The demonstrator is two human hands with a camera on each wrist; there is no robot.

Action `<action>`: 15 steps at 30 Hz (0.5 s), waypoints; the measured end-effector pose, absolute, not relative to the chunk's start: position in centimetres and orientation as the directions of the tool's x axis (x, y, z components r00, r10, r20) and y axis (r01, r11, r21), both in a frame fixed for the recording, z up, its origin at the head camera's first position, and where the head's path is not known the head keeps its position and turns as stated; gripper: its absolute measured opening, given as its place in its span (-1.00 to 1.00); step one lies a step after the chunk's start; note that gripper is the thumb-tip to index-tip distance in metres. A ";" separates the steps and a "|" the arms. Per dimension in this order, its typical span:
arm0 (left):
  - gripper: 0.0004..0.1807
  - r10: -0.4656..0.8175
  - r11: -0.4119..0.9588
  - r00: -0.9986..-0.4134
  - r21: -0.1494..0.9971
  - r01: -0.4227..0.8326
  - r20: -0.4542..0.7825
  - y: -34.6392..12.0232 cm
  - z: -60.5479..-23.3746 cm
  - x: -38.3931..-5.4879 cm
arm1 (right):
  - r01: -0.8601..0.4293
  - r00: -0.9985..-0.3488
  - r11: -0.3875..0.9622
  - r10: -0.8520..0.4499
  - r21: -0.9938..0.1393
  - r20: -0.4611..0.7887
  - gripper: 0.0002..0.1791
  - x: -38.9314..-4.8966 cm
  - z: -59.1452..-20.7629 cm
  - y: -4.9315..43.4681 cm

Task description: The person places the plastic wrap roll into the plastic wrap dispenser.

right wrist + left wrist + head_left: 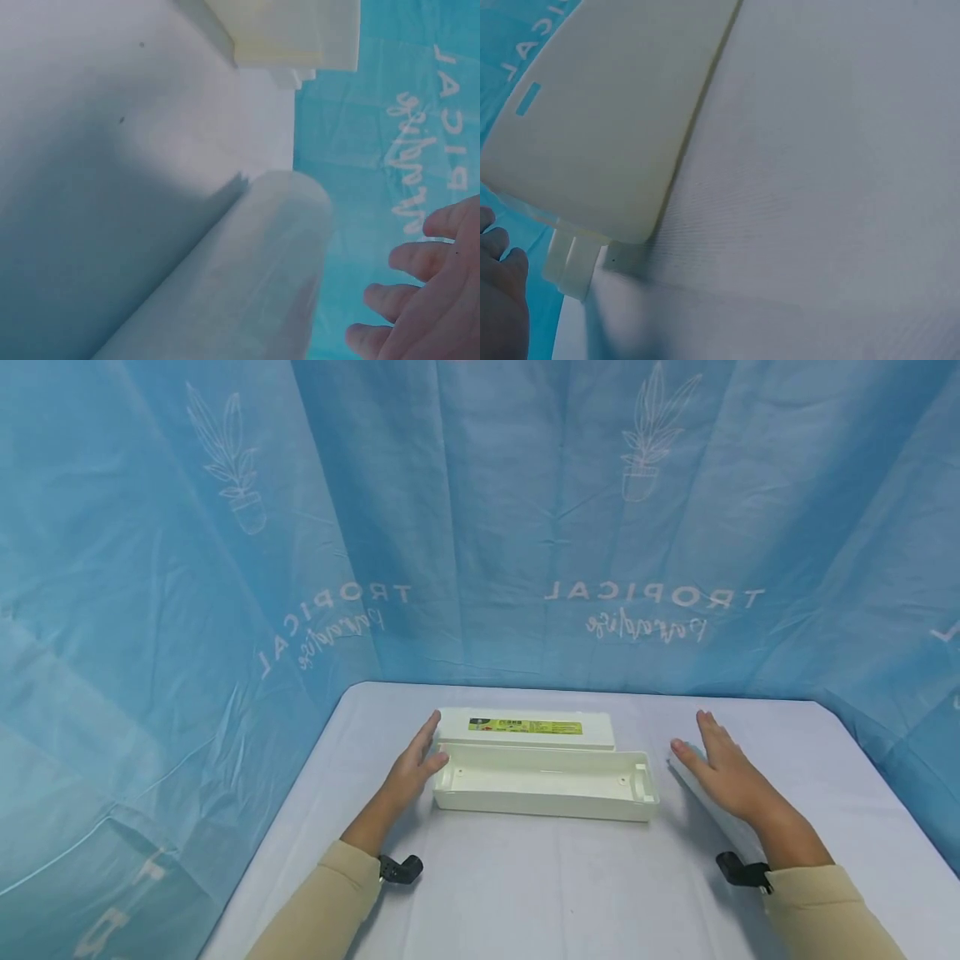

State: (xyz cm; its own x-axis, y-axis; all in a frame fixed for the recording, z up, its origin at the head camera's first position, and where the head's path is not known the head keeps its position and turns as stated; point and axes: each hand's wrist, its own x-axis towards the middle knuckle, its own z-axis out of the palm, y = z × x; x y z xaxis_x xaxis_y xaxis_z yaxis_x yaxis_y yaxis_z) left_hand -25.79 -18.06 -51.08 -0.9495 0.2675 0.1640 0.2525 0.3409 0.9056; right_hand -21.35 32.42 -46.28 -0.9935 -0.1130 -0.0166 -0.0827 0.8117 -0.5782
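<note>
Left hand (408,772): fingers straight, thumb spread from them, gripping nothing; its thumb overlaps the left end of an open-topped white plastic box (547,806) in the head view, contact cannot be told; right hand (731,777): fingers extended, thumb apart, also holding nothing; a pale cylindrical roll (232,277) lies slantwise below and inward of these fingers, seemingly apart from them.

The box lies lengthwise between the two sets of fingers, nearer the left, its cavity facing up, probably so that the inside can be reached; a long white lid (525,739) lies just beyond it, its left end by the left fingertips; whether lid and box touch cannot be told; the lid's label (525,727) faces up, which suggests it was laid outer side uppermost; the roll lies loose outside the box, past its right end, perhaps to leave the cavity free; palms turned roughly inward, as if to frame the parts.

Count: hands, two; boxes, one; lids, one; labels, one, yellow-green; rolls, one; black wrist cameras (401,868), two, one per wrist; white tablecloth (547,885) below the fingers, one; printed blue curtain (487,527) beyond the fingertips, panels not countable.
</note>
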 end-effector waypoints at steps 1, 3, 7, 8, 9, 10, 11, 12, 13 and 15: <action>0.00 0.272 0.334 -0.947 0.907 0.257 0.168 -18.1 -51.3 -25.8 | -0.080 -0.994 0.812 -0.112 -0.578 -0.019 0.08 -21.3 -46.3 32.5; -0.01 0.277 0.322 -0.945 0.910 0.262 0.174 -18.0 -51.5 -25.7 | -0.072 -0.994 0.812 -0.107 -0.580 -0.027 0.08 -21.1 -46.4 32.7; 0.02 0.277 0.324 -0.943 0.906 0.272 0.184 -17.9 -52.0 -25.6 | -0.063 -0.994 0.806 -0.105 -0.589 -0.037 0.10 -20.6 -46.6 33.3; 0.03 0.275 0.323 -0.944 0.907 0.271 0.184 -17.9 -52.1 -25.6 | -0.059 -0.994 0.806 -0.103 -0.589 -0.041 0.10 -20.6 -46.6 33.4; 0.03 0.274 0.324 -0.944 0.907 0.270 0.183 -17.9 -52.2 -25.5 | -0.058 -0.994 0.808 -0.102 -0.587 -0.042 0.09 -20.5 -46.7 33.6; 0.04 0.273 0.324 -0.945 0.908 0.266 0.180 -17.8 -52.2 -25.5 | -0.056 -0.994 0.808 -0.101 -0.586 -0.045 0.09 -20.4 -46.9 33.8; 0.04 0.270 0.324 -0.946 0.909 0.262 0.177 -17.8 -52.3 -25.4 | -0.052 -0.994 0.811 -0.098 -0.583 -0.049 0.08 -20.3 -47.0 34.0; 0.04 0.268 0.326 -0.947 0.909 0.260 0.174 -17.7 -52.4 -25.4 | -0.049 -0.994 0.813 -0.096 -0.581 -0.051 0.08 -20.2 -47.1 34.2; 0.03 0.265 0.327 -0.949 0.910 0.254 0.170 -17.7 -52.4 -25.4 | -0.043 -0.994 0.815 -0.093 -0.578 -0.057 0.07 -20.1 -47.2 34.4; 0.03 0.261 0.329 -0.951 0.911 0.248 0.164 -17.6 -52.5 -25.2 | -0.035 -0.994 0.817 -0.089 -0.576 -0.067 0.07 -19.8 -47.5 34.7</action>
State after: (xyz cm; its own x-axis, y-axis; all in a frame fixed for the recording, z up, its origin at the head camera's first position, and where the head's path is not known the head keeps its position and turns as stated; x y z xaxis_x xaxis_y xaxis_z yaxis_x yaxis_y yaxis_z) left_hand -25.23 -17.60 -52.54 -0.9511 0.2613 0.1645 0.2480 0.3290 0.9112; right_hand -19.83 34.74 -47.51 -0.9938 -0.0890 -0.0665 -0.0346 0.8165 -0.5763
